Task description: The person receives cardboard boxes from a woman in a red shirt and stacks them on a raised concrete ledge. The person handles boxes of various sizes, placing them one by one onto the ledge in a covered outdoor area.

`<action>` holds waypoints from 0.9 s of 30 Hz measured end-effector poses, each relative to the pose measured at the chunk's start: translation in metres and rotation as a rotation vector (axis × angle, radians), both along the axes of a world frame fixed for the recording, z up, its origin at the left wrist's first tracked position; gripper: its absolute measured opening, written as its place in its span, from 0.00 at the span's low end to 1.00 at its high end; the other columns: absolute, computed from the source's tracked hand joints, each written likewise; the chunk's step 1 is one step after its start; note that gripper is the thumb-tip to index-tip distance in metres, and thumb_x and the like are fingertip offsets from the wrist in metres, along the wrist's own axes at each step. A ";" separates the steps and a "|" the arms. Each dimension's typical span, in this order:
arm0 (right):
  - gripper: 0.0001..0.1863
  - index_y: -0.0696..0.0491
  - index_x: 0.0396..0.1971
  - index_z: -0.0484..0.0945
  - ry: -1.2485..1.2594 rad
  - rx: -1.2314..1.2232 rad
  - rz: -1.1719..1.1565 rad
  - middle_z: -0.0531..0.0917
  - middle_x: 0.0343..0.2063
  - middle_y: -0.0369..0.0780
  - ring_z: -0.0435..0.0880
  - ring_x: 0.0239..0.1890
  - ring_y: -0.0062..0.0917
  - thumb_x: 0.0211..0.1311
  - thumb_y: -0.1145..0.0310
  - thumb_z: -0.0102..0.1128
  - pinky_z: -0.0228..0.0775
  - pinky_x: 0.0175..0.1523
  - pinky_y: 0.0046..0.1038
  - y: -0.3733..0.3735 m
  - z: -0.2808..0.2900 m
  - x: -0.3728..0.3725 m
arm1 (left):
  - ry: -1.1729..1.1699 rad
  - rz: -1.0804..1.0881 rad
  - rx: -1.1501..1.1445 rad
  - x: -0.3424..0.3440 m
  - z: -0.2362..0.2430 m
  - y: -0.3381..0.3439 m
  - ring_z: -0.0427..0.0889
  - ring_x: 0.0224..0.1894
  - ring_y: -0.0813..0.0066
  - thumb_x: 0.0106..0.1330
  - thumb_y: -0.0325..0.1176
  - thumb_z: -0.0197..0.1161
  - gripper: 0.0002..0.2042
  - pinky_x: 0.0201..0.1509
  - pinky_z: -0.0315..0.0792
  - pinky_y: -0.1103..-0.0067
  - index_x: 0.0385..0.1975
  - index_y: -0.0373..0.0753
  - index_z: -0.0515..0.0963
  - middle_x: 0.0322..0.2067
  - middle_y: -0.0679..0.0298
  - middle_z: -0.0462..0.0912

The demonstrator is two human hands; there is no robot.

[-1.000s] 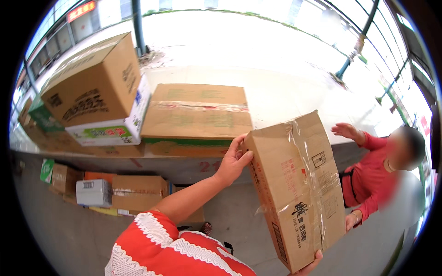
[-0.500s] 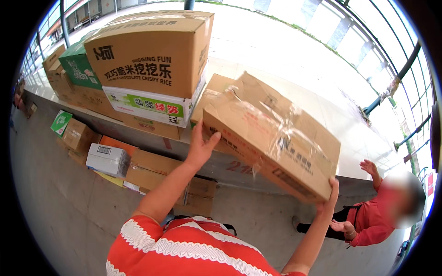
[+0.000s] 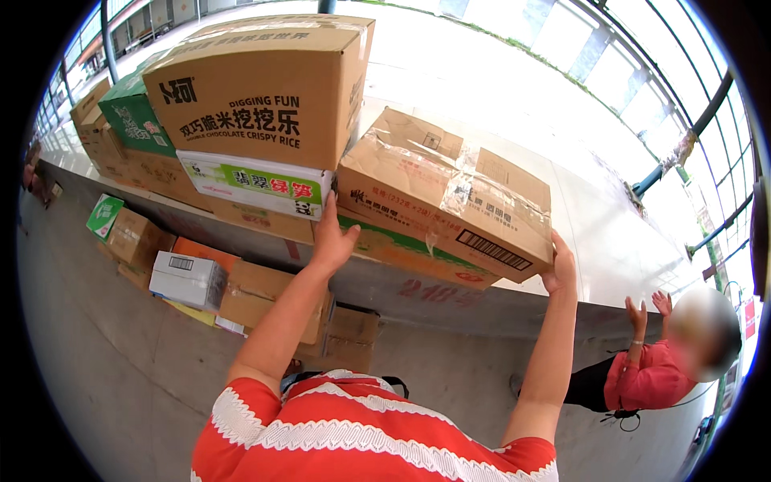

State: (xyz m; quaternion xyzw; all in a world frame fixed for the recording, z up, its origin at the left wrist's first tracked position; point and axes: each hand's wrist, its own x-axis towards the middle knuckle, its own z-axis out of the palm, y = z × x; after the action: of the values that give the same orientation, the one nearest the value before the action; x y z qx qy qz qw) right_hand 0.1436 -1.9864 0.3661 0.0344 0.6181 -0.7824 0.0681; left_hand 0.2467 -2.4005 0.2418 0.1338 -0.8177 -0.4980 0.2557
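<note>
A flat brown cardboard box (image 3: pixel 450 185) with clear tape across its top rests on a lower brown box with a green band (image 3: pixel 401 251), slightly askew over it. At its left end is my left hand (image 3: pixel 333 239), fingers up against the side, thumb spread toward the front. My right hand (image 3: pixel 560 267) clasps the right end, its fingers partly hidden behind the corner. Left of my left hand stands a stack with a large brown carton (image 3: pixel 249 104) over a white and green box (image 3: pixel 249 183).
The boxes stand on a pale ledge (image 3: pixel 594 233). A green box (image 3: pixel 136 116) is farther left. On the floor below are a white box (image 3: pixel 186 279) and several cartons (image 3: pixel 261 297). A person in a red top (image 3: pixel 650 376) stands at the right, hands raised.
The taped box has come down from a tilt and moved left onto the lower box, my hands moving with it. The other person's hands have shifted closer together.
</note>
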 end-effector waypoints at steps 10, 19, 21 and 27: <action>0.26 0.58 0.60 0.67 0.149 0.279 -0.183 0.77 0.50 0.42 0.75 0.51 0.26 0.66 0.61 0.55 0.69 0.53 0.29 -0.018 -0.016 0.002 | -0.007 0.034 -0.048 -0.005 -0.011 0.004 0.58 0.66 0.53 0.58 0.27 0.62 0.37 0.68 0.56 0.69 0.67 0.30 0.50 0.63 0.47 0.56; 0.26 0.54 0.60 0.67 0.251 0.367 -0.157 0.79 0.46 0.39 0.81 0.41 0.22 0.65 0.60 0.56 0.79 0.36 0.24 -0.009 -0.028 -0.016 | 0.084 0.019 -0.025 -0.007 -0.025 0.008 0.57 0.65 0.52 0.58 0.27 0.63 0.39 0.68 0.55 0.69 0.67 0.31 0.49 0.63 0.48 0.54; 0.26 0.55 0.60 0.67 0.242 0.373 -0.161 0.79 0.46 0.40 0.81 0.42 0.23 0.65 0.60 0.56 0.79 0.36 0.25 -0.007 -0.030 -0.018 | 0.085 0.021 -0.071 -0.004 -0.023 0.009 0.57 0.65 0.52 0.58 0.28 0.63 0.39 0.68 0.55 0.69 0.67 0.31 0.49 0.62 0.47 0.54; 0.27 0.58 0.59 0.68 0.181 0.347 -0.200 0.78 0.49 0.43 0.76 0.50 0.27 0.64 0.61 0.57 0.70 0.52 0.29 -0.009 -0.027 -0.014 | 0.098 0.053 -0.230 0.018 0.012 0.030 0.58 0.63 0.48 0.55 0.29 0.65 0.39 0.66 0.55 0.65 0.67 0.36 0.53 0.62 0.45 0.55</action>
State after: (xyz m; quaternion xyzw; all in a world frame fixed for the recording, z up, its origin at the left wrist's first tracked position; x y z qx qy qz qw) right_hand 0.1297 -1.9958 0.3390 0.0363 0.7404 -0.6672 -0.0728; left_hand 0.2644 -2.3702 0.2541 0.1007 -0.8521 -0.4001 0.3220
